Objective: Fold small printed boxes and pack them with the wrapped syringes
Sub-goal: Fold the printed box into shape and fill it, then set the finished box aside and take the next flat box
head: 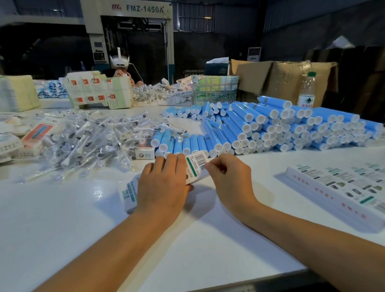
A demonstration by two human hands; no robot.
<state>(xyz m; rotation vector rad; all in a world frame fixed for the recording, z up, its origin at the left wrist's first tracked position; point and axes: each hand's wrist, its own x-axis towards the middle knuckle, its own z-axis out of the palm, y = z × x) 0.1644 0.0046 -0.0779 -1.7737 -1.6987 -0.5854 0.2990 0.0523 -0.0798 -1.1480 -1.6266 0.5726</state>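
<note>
A small white printed box (196,167) with a barcode and green stripe lies on the white table (56,222) in front of me. My left hand (162,183) lies over it, fingers curved across its top and thumb at its near edge. My right hand (228,175) pinches the box's right end flap with curled fingers. A heap of clear-wrapped syringes (85,141) lies to the left behind the box. Blue tubes with white caps (264,125) are piled behind and to the right.
A stack of flat printed box blanks (352,188) lies at the right. More cartons and flat boxes (4,143) sit at the far left. Another person (123,68) works across the table. A water bottle (306,91) and cardboard boxes (279,77) stand at the back right.
</note>
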